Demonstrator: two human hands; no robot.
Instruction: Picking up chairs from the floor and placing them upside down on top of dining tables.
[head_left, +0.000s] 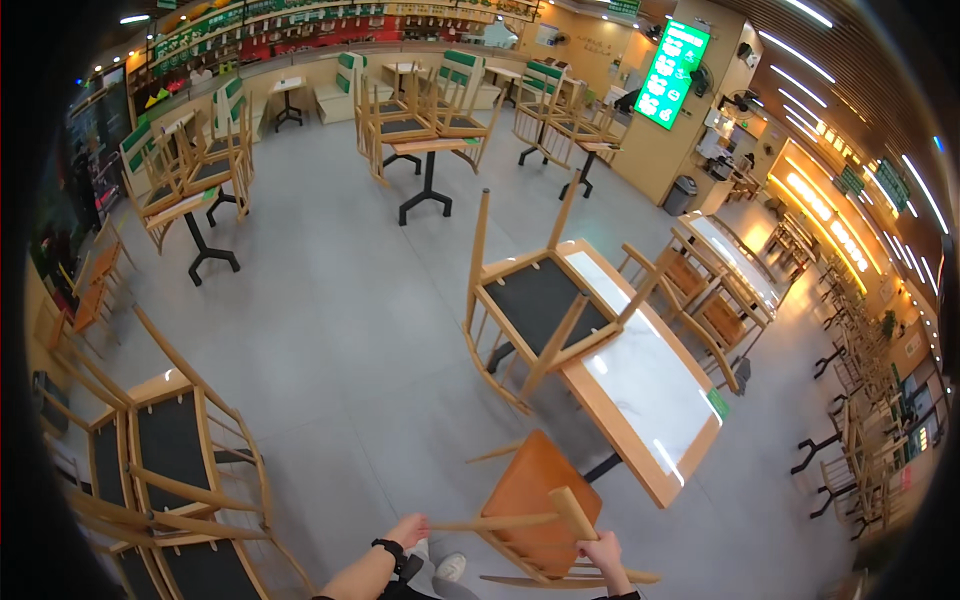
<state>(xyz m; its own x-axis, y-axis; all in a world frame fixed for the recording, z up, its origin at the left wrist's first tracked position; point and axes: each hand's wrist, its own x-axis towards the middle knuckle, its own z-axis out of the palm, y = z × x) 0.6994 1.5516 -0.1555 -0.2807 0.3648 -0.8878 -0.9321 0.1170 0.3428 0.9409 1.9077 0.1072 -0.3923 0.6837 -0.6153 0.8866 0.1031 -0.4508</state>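
Basically, orange-seat chair (540, 480) up front, apparently tilted, seat twd table (645, 385). Clamped by L hand (408, 530) at slim bar's tip, by R hand (600, 551) (nearer table) at thick rail. Beyond: table's long edge on a diagonal, w/ white top on near-R half, upturned chair (545, 300) at far-L end. Open floor (340, 370) to L.
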